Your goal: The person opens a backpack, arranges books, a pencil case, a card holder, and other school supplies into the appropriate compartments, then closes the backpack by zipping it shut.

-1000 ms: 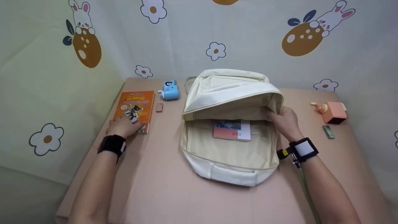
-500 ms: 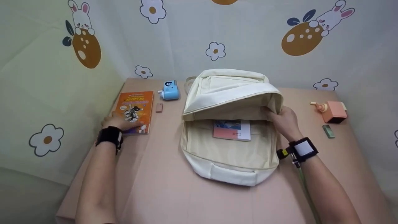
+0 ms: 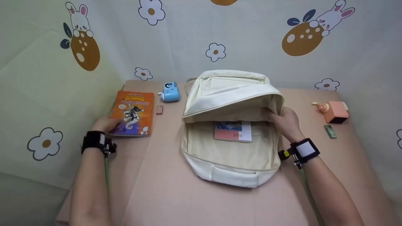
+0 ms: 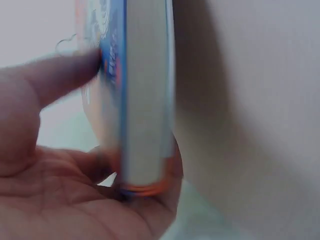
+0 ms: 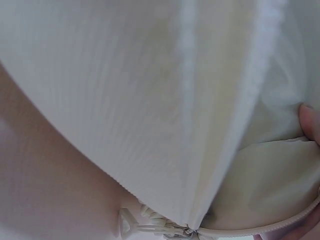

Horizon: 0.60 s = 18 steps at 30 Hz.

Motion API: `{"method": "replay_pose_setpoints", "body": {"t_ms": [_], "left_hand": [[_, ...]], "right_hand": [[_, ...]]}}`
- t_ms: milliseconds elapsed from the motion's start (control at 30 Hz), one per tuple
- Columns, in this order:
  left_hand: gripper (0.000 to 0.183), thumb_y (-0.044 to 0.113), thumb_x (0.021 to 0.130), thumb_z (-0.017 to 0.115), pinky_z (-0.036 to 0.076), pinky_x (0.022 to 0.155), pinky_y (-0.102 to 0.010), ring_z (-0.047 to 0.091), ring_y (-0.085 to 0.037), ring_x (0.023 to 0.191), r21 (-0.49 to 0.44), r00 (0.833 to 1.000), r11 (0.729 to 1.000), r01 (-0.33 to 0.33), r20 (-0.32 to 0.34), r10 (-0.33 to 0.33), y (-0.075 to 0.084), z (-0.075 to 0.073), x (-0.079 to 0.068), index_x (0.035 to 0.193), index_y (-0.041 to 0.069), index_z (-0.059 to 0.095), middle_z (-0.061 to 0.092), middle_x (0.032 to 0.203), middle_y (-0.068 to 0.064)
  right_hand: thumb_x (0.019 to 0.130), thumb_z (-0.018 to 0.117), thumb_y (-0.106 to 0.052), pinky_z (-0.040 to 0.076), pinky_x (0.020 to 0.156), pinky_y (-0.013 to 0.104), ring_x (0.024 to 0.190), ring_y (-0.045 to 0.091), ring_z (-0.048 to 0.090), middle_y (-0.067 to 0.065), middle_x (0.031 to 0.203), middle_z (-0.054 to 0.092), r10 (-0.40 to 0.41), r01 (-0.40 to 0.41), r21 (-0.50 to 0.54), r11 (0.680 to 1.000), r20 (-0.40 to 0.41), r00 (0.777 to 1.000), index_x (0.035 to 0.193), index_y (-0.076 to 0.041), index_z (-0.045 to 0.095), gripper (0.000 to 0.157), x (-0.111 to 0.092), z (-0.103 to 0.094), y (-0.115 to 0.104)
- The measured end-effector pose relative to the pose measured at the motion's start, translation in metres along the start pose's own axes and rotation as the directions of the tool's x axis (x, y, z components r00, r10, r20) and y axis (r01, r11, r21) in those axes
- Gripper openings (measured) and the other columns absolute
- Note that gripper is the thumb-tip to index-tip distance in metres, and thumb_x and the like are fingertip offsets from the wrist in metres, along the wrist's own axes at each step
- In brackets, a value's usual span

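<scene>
An orange-and-purple paperback book (image 3: 135,106) with a cartoon cover is at the left of the table. My left hand (image 3: 105,124) grips it by its left side. In the left wrist view my thumb lies on the cover of the book (image 4: 146,100), and the fingers reach round its spine and under it. A cream backpack (image 3: 234,177) lies unzipped in the middle. My right hand (image 3: 288,123) pinches the right edge of its raised flap. Only part of that hand (image 5: 310,122) shows in the right wrist view. A thin booklet (image 3: 233,135) lies inside the backpack.
A blue crank pencil sharpener (image 3: 170,92) and a small pink eraser (image 3: 159,110) stand between book and backpack. At the right are a coral crank sharpener (image 3: 336,111) and a green eraser (image 3: 330,131). A patterned curtain (image 3: 185,37) hangs behind the table.
My left hand has slid off the cover to the left edge of the book and taken hold of it. The book has shifted slightly left. My right hand keeps holding the flap.
</scene>
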<state>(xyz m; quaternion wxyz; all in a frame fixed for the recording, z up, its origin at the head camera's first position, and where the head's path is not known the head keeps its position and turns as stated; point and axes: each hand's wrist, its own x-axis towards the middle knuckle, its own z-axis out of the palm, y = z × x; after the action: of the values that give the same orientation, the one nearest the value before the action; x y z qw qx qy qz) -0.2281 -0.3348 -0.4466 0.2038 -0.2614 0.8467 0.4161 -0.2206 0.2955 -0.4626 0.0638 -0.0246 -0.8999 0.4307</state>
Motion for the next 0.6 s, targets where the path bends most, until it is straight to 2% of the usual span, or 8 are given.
{"method": "replay_pose_setpoints", "body": {"t_ms": [67,167,300,333,400,500,533,600], "left_hand": [[0.076,0.038,0.104,0.054,0.049,0.093,-0.034,0.057,-0.020,0.104,-0.118,1.000,0.993,0.007,0.014,-0.006,-0.003,-0.004,0.000,0.156,-0.008,0.023,0.052,0.127,-0.015],[0.073,0.035,0.107,0.050,0.052,0.083,-0.025,0.060,-0.010,0.092,-0.255,0.998,0.966,-0.032,0.044,0.045,-0.004,-0.008,-0.004,0.159,-0.005,0.018,0.052,0.121,-0.009],[0.073,0.037,0.109,0.045,0.053,0.082,-0.022,0.059,-0.007,0.095,-0.355,0.987,0.926,-0.130,0.048,0.156,-0.001,-0.010,-0.010,0.160,-0.005,0.014,0.050,0.124,-0.008],[0.075,0.038,0.108,0.047,0.054,0.082,-0.022,0.059,-0.007,0.096,-0.405,0.982,0.902,-0.146,0.047,0.180,0.000,-0.009,-0.012,0.160,-0.004,0.013,0.050,0.125,-0.008],[0.076,0.038,0.107,0.051,0.055,0.084,-0.023,0.061,-0.009,0.099,-0.526,0.974,0.833,-0.170,0.040,0.224,0.002,-0.009,-0.017,0.160,-0.003,0.016,0.051,0.125,-0.008],[0.072,0.036,0.102,0.060,0.056,0.087,-0.027,0.065,-0.013,0.103,-0.708,0.949,0.681,-0.188,0.048,0.311,0.007,-0.006,-0.028,0.156,0.003,0.025,0.055,0.126,-0.009],[0.069,0.034,0.101,0.063,0.056,0.088,-0.029,0.066,-0.015,0.105,-0.756,0.937,0.627,-0.189,0.053,0.347,0.009,-0.004,-0.033,0.153,0.004,0.029,0.057,0.127,-0.009],[0.063,0.033,0.100,0.064,0.057,0.089,-0.032,0.067,-0.019,0.107,-0.800,0.899,0.561,-0.212,0.065,0.432,0.015,-0.001,-0.043,0.148,0.005,0.034,0.060,0.128,-0.011]], "right_hand": [[0.090,0.073,-0.055,0.045,0.056,0.032,0.069,0.022,0.058,0.006,0.076,0.066,0.005,-0.005,0.000,1.000,0.003,1.000,0.077,-0.007,0.057,0.051,0.000,0.000,0.000],[0.089,0.072,-0.056,0.045,0.056,0.032,0.070,0.023,0.059,0.007,0.078,0.067,0.014,-0.014,0.006,1.000,0.011,1.000,0.078,-0.007,0.056,0.053,0.000,-0.001,-0.001],[0.089,0.072,-0.057,0.044,0.055,0.032,0.069,0.022,0.058,0.007,0.076,0.066,0.022,-0.022,0.012,1.000,0.008,1.000,0.076,-0.008,0.054,0.054,-0.001,-0.001,-0.001],[0.089,0.072,-0.057,0.044,0.055,0.032,0.070,0.021,0.058,0.006,0.076,0.066,0.021,-0.021,0.012,1.000,0.007,1.000,0.076,-0.008,0.054,0.053,-0.001,-0.001,0.000],[0.089,0.073,-0.056,0.043,0.054,0.032,0.068,0.021,0.057,0.005,0.074,0.065,0.020,-0.020,0.010,1.000,0.001,1.000,0.074,-0.009,0.053,0.053,-0.001,0.000,0.000],[0.090,0.072,-0.055,0.041,0.053,0.032,0.066,0.021,0.057,0.004,0.070,0.063,0.011,-0.011,0.006,1.000,-0.001,1.000,0.072,-0.009,0.051,0.054,-0.001,0.000,0.000],[0.090,0.072,-0.056,0.041,0.052,0.032,0.065,0.021,0.056,0.003,0.069,0.062,0.008,-0.008,0.005,1.000,-0.002,1.000,0.072,-0.010,0.050,0.054,-0.001,0.000,-0.001],[0.090,0.072,-0.056,0.041,0.052,0.032,0.065,0.021,0.056,0.003,0.069,0.061,0.003,-0.003,0.003,1.000,-0.001,1.000,0.072,-0.010,0.051,0.054,-0.001,-0.001,-0.001]]}}
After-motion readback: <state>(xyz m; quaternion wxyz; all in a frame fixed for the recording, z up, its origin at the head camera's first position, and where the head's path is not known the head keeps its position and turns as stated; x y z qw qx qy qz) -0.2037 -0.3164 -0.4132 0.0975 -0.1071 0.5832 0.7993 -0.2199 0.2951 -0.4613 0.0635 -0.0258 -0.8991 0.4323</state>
